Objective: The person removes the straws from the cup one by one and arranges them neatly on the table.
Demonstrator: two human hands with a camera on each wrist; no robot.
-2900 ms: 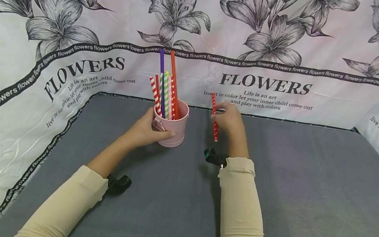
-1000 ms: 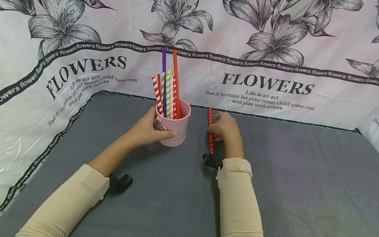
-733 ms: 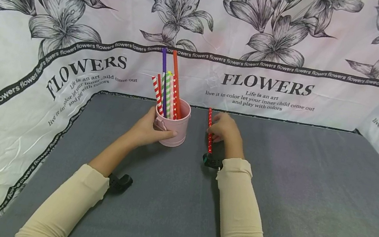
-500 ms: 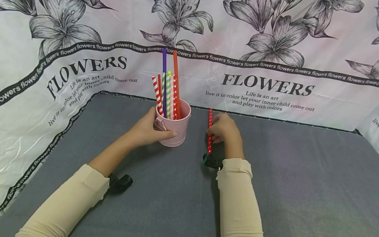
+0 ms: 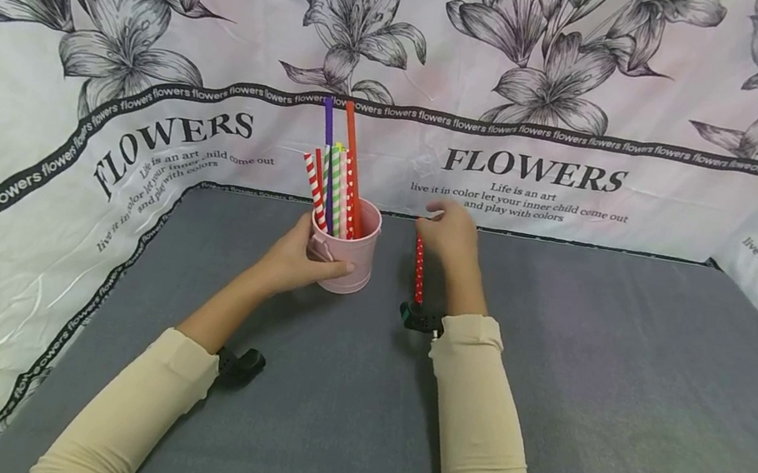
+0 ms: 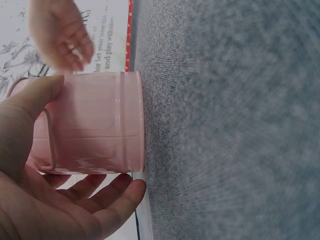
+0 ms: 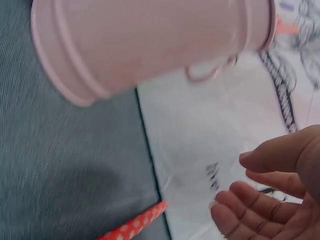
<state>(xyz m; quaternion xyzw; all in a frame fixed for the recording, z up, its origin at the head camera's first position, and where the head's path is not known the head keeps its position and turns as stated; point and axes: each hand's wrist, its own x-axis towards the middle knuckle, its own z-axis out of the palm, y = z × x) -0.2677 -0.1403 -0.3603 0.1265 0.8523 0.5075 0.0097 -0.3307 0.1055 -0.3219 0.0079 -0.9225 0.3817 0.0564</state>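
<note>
A pink bucket (image 5: 347,265) stands on the grey table, holding several straws (image 5: 333,186), among them purple, orange, red-striped and green-striped ones. My left hand (image 5: 294,260) grips it from the left side, thumb across the front; in the left wrist view the fingers curve round the bucket (image 6: 95,122). A red straw with white dots (image 5: 419,273) lies on the table right of the bucket. My right hand (image 5: 451,236) is raised over its far end. In the right wrist view the fingers (image 7: 255,215) are loosely bent, holding nothing, apart from the dotted straw (image 7: 135,226).
A white cloth with flower drawings and lettering (image 5: 536,167) hangs behind the table (image 5: 329,431) and along its left side. Black wrist devices sit under both wrists, the right one (image 5: 420,317) close to the near end of the dotted straw.
My right hand first lowered the dotted straw to the table, then let go and rose slightly away from it. My left hand and the bucket have stayed in place.
</note>
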